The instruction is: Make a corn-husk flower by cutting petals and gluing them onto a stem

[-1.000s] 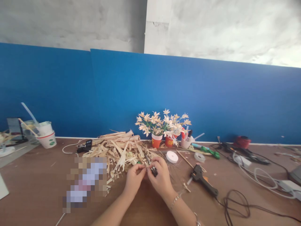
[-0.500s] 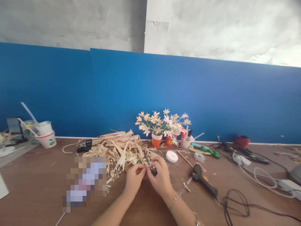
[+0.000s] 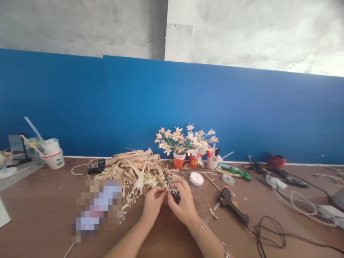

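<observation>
Close together at the front edge of a heap of pale dried husk strips [image 3: 139, 166], both my hands pinch a small pale piece of husk [image 3: 167, 189]. My left hand [image 3: 153, 203] is closed, thumb and forefinger meeting at the piece's left side. From the right, my right hand [image 3: 183, 202] has its thumb and fingers bent around the other side. Fingers cover most of the piece. A dark-handled tool [image 3: 176, 196], perhaps scissors, lies partly hidden behind my right hand. Pale flowers [image 3: 177, 138] stand in red paper cups [image 3: 178, 162] beyond.
On the right lie a black glue gun [image 3: 232, 206] with its cable, a white tape roll [image 3: 196, 178], a clear roll [image 3: 228, 179] and a thin stick [image 3: 211, 180]. White cups [image 3: 55, 159] stand far left; a blurred-out object [image 3: 98, 208] lies left. Cables [image 3: 295, 200] sprawl at right.
My fingertips have shifted slightly, and more of the pale piece shows between them. My right hand has tilted a little; everything else on the table stays where it was.
</observation>
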The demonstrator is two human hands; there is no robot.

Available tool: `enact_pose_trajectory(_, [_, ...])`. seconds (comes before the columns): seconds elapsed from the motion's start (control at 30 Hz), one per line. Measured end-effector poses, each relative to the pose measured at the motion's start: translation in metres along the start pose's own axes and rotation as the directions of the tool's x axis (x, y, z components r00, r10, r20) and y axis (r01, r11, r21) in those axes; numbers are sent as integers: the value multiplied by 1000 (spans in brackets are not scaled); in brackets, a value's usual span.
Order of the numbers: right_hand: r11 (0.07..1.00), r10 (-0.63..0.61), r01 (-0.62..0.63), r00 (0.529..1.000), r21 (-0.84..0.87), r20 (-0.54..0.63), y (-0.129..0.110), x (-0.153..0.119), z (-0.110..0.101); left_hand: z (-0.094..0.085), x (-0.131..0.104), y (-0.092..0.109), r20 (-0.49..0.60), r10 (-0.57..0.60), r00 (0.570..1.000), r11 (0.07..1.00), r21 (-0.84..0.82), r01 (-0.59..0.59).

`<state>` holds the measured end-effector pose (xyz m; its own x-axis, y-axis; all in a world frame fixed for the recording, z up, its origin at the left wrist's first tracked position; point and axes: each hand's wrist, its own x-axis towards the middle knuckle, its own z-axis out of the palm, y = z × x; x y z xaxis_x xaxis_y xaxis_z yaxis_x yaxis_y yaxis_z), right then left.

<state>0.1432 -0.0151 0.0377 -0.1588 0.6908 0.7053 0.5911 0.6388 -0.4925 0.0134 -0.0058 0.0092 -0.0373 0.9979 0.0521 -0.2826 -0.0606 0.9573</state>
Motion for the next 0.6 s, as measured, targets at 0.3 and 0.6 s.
enact_pose_trajectory(0.3, [995, 49, -47, 998, 86, -31, 9, 0, 3, 3, -2, 6, -12, -65, 998, 996, -54, 64])
enact_pose_trajectory(0.6, [995, 95, -92, 993, 34, -67, 14, 0, 7, 2, -2, 3, 31, -73, 997, 996, -45, 75])
